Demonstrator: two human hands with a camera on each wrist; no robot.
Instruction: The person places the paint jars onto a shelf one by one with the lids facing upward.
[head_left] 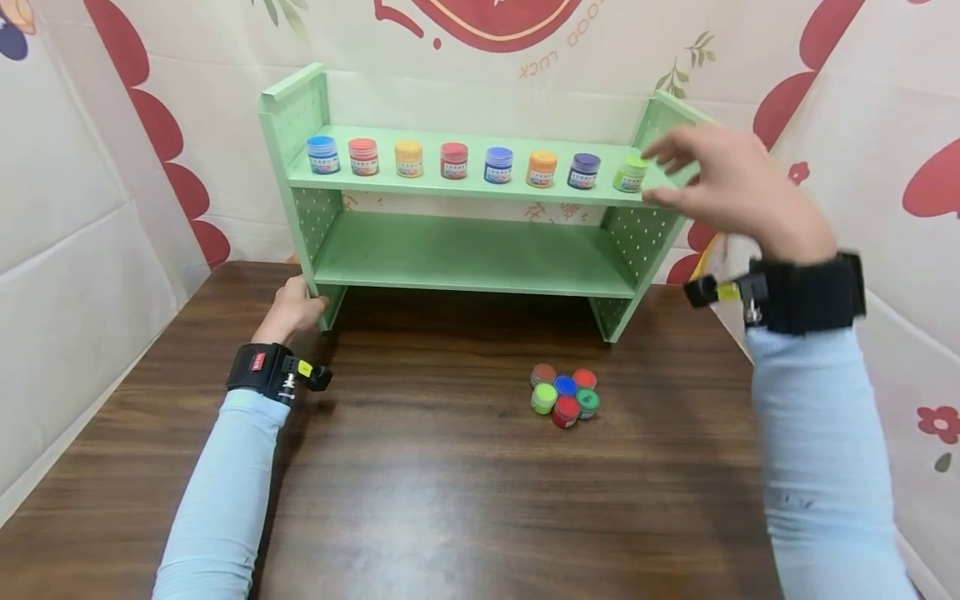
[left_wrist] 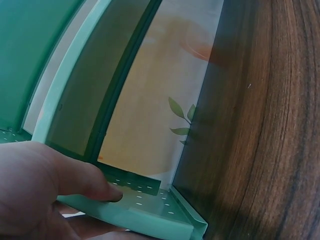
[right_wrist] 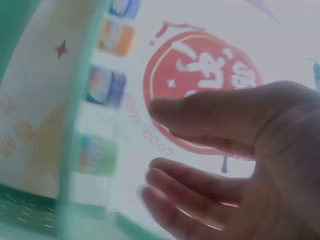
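Observation:
A green two-tier shelf (head_left: 472,250) stands at the back of the table, with a row of several small paint jars along its upper tier. My left hand (head_left: 291,310) grips the shelf's left side panel low down, the thumb (left_wrist: 95,182) lying on its inner face. At the row's right end is a light green jar (head_left: 631,172). Close to the right of it hovers my right hand (head_left: 723,183), thumb and fingers spread apart with nothing between them. In the right wrist view the green jar (right_wrist: 96,156) sits beyond the fingertips, next to a dark purple jar (right_wrist: 106,86).
On the brown table (head_left: 420,483), in front of the shelf's right half, several more jars stand in a tight cluster, among them a dark red jar (head_left: 566,411) and a blue jar (head_left: 566,386). A printed cloth (head_left: 480,92) hangs behind the shelf and along both sides.

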